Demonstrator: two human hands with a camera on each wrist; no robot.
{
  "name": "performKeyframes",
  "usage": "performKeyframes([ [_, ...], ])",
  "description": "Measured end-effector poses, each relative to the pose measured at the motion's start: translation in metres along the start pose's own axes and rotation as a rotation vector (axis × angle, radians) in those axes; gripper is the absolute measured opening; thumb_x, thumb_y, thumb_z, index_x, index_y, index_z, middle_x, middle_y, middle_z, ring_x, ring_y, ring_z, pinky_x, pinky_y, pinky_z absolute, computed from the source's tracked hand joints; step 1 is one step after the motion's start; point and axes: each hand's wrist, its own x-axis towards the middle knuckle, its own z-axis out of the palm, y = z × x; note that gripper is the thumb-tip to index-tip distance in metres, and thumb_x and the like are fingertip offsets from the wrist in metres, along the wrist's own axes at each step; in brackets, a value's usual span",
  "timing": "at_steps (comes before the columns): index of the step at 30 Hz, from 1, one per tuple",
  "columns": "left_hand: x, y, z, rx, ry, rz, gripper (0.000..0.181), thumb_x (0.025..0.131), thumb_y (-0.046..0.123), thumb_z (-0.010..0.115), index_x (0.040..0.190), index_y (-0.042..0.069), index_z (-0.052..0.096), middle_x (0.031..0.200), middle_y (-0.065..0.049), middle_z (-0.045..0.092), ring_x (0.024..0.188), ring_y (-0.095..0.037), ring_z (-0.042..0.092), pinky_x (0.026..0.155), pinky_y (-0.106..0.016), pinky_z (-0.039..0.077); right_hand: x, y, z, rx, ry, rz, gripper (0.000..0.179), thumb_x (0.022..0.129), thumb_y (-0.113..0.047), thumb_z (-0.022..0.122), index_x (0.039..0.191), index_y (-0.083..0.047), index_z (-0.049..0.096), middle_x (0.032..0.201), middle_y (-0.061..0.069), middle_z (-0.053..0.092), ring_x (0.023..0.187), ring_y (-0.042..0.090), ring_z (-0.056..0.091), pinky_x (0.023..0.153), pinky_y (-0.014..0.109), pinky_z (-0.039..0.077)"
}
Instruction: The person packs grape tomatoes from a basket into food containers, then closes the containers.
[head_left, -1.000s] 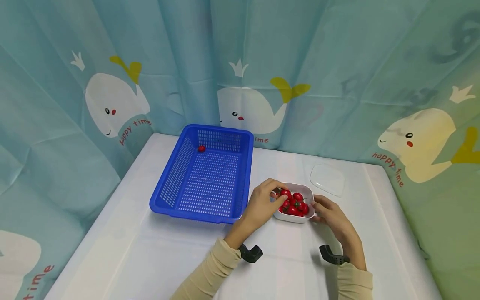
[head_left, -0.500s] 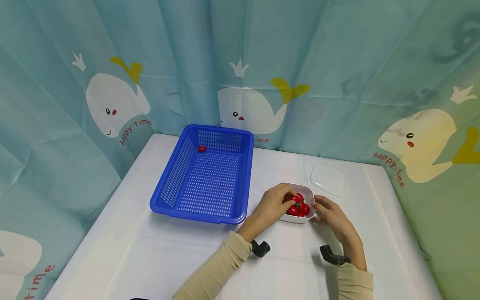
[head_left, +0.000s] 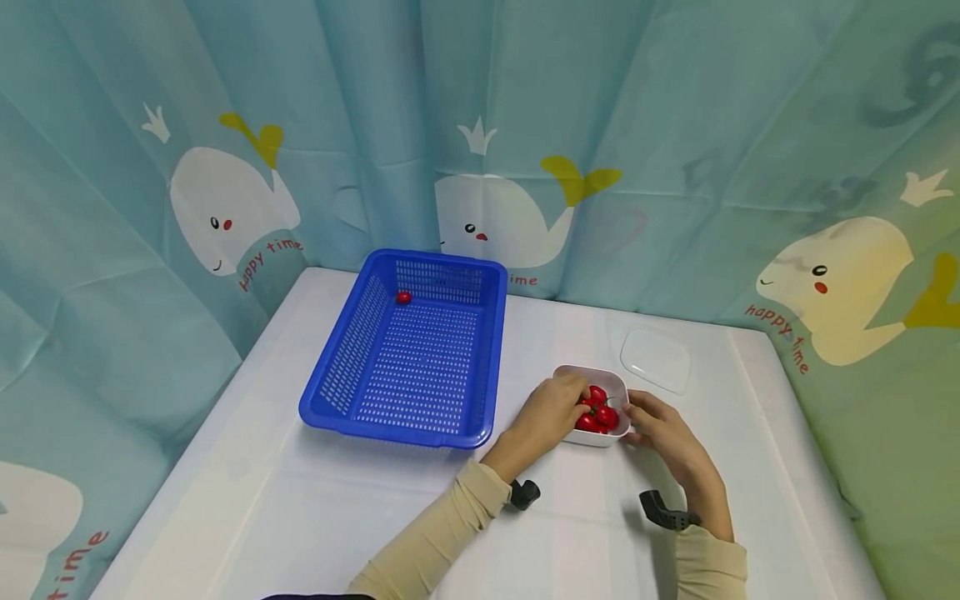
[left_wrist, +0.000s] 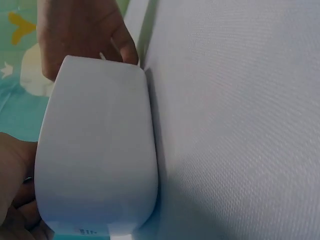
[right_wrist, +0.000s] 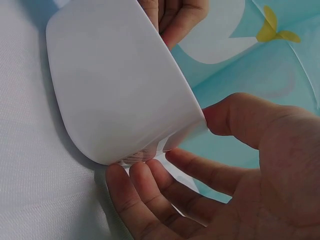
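Observation:
A small white box (head_left: 592,438) holds several red cherry tomatoes (head_left: 606,415), some with green stems. My left hand (head_left: 551,408) reaches over its left side, with bent fingertips down among the fruit. Whether those fingertips grip a tomato is hidden, and in the left wrist view the box wall (left_wrist: 100,140) blocks the contents. At the opposite end my right hand (head_left: 663,429) holds the box. The right wrist view shows its thumb on the rim and fingers (right_wrist: 145,182) against the end wall.
Left of the box stands a blue perforated basket (head_left: 491,367) with one red tomato (head_left: 403,297) in its far left corner. A clear lid (head_left: 656,360) lies behind the box at right. A whale-print curtain (head_left: 645,208) borders the white table (head_left: 262,467).
My left hand has moved right, deeper over the box, and covers the tomatoes at its left end. The right hand stays where it was.

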Motion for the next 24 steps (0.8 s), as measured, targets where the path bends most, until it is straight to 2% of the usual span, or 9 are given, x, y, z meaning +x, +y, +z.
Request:
performKeyframes([
  [5, 0.0, 0.001, 0.001, 0.035, -0.005, 0.005, 0.008, 0.096, 0.018, 0.076, 0.102, 0.014, 0.071, 0.106, 0.002, 0.073, 0.096, -0.015, 0.07, 0.089, -0.024, 0.056, 0.0, 0.0, 0.0, 0.003, 0.001, -0.004, 0.055, 0.11, -0.026, 0.049, 0.155, 0.004, 0.038, 0.154, 0.029, 0.046, 0.112, 0.009, 0.06, 0.088, 0.02, 0.059],
  [10, -0.001, 0.002, -0.001, 0.059, -0.003, 0.015, 0.011, 0.096, 0.018, 0.075, 0.106, 0.013, 0.071, 0.111, 0.0, 0.072, 0.102, -0.015, 0.07, 0.093, -0.025, 0.056, 0.0, -0.001, 0.0, -0.002, 0.004, -0.003, 0.055, 0.11, -0.026, 0.049, 0.155, 0.004, 0.039, 0.153, 0.029, 0.047, 0.11, 0.007, 0.06, 0.088, 0.02, 0.058],
  [19, -0.009, 0.006, -0.007, 0.038, 0.013, 0.012, 0.016, 0.098, 0.016, 0.073, 0.112, 0.01, 0.068, 0.117, -0.002, 0.068, 0.11, -0.016, 0.066, 0.102, -0.025, 0.053, -0.001, -0.002, 0.0, -0.018, 0.006, -0.001, 0.055, 0.11, -0.027, 0.049, 0.155, 0.004, 0.039, 0.153, 0.029, 0.047, 0.11, 0.009, 0.059, 0.087, 0.019, 0.058],
  [24, -0.014, 0.007, -0.009, 0.049, 0.033, 0.01, 0.018, 0.097, 0.016, 0.073, 0.114, 0.011, 0.068, 0.117, -0.002, 0.066, 0.109, -0.016, 0.064, 0.102, -0.024, 0.052, -0.001, -0.002, 0.0, -0.015, 0.007, -0.002, 0.054, 0.11, -0.026, 0.048, 0.155, 0.004, 0.039, 0.153, 0.029, 0.047, 0.111, 0.009, 0.059, 0.087, 0.019, 0.058],
])
